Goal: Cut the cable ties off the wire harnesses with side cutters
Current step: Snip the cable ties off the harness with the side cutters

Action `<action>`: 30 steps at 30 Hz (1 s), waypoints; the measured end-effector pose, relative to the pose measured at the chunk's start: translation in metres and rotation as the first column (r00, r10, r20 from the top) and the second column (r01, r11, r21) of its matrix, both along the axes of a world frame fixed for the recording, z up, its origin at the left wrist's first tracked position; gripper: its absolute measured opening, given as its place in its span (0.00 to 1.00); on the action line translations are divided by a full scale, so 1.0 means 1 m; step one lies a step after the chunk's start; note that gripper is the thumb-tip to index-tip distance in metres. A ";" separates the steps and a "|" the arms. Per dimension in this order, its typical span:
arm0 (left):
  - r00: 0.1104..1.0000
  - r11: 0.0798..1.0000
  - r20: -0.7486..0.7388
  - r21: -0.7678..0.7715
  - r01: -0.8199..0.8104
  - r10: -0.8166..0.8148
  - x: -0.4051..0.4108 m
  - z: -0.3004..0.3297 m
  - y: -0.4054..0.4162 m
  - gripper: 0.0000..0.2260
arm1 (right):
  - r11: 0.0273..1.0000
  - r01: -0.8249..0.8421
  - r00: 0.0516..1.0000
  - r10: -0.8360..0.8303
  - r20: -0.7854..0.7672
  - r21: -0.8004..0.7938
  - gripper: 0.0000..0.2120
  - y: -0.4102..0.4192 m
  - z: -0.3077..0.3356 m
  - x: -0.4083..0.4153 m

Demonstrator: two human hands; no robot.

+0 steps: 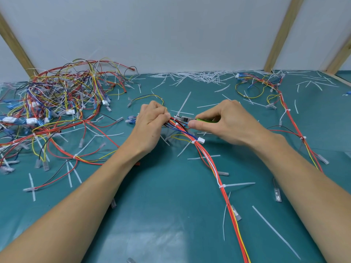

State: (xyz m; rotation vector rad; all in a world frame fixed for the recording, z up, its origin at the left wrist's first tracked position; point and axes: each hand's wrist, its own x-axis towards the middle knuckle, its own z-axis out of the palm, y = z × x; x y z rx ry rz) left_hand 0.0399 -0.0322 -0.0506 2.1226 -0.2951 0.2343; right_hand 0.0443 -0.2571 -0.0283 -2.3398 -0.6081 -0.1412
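A wire harness (213, 164) of mostly red wires runs from the middle of the green mat down to the bottom edge. My left hand (150, 128) grips its upper end, fingers curled round the bundle. My right hand (226, 122) holds green-handled side cutters (187, 119), whose jaws sit at a white cable tie (178, 116) on the bundle just right of my left fingers. Further white ties (222, 186) remain lower on the same harness. Most of the cutter handles are hidden in my palm.
A big tangle of harnesses (53, 105) fills the left of the mat. Another harness (284, 114) lies at the right. Cut tie scraps (199, 76) are heaped along the back wall and scattered about. Wooden posts (281, 33) stand behind.
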 end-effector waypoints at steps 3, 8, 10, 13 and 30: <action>1.000 1.000 -0.005 -0.006 0.002 -0.002 0.000 0.000 0.000 0.12 | 1.000 0.005 1.000 -0.005 0.008 -0.019 0.15 0.001 0.000 0.000; 1.000 0.999 -0.008 -0.033 0.016 -0.016 0.000 0.000 -0.001 0.11 | 0.997 0.060 0.998 -0.058 0.026 -0.051 0.26 0.003 -0.001 -0.001; 1.000 0.999 -0.009 -0.047 0.019 -0.020 0.000 0.000 -0.001 0.11 | 0.994 0.085 0.996 -0.083 0.030 -0.069 0.28 0.004 -0.002 -0.001; 1.000 0.999 -0.009 -0.046 0.017 -0.017 0.000 0.000 -0.001 0.11 | 0.989 0.122 0.991 -0.117 0.061 -0.086 0.32 0.005 -0.002 -0.002; 1.000 0.998 -0.007 -0.060 0.020 -0.021 -0.003 0.001 -0.001 0.10 | 0.980 0.151 0.988 -0.145 0.051 -0.127 0.28 0.008 0.003 -0.003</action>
